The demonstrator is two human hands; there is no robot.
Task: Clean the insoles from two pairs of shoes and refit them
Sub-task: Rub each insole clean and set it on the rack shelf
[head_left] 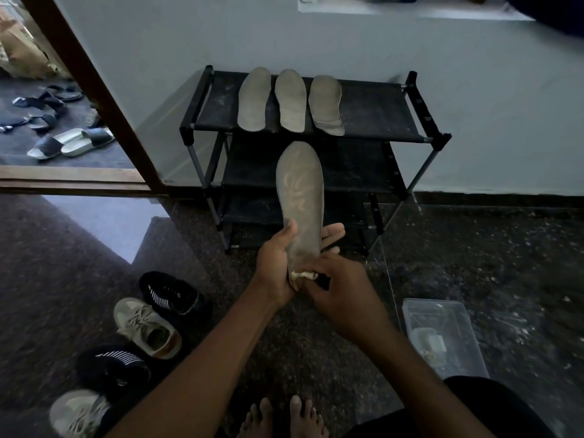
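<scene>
My left hand [275, 263] grips a grey insole [300, 197] near its heel, holding it upright with the toe pointing away and pale smear marks on its face. My right hand [341, 286] pinches a small whitish cloth [303, 275] and presses it against the insole's heel end. Three more grey insoles [289, 101] lie side by side on the top shelf of a black shoe rack [379, 118]. On the floor at the left stand two black shoes with white stripes [172, 295] [115, 366] and two beige sneakers [147, 327] [79, 412].
A clear plastic box [442, 336] with small items sits on the speckled floor at the right. A doorway at the left opens onto scattered slippers [69, 142]. A pale wall stands behind the rack. My bare feet [281, 418] show at the bottom edge.
</scene>
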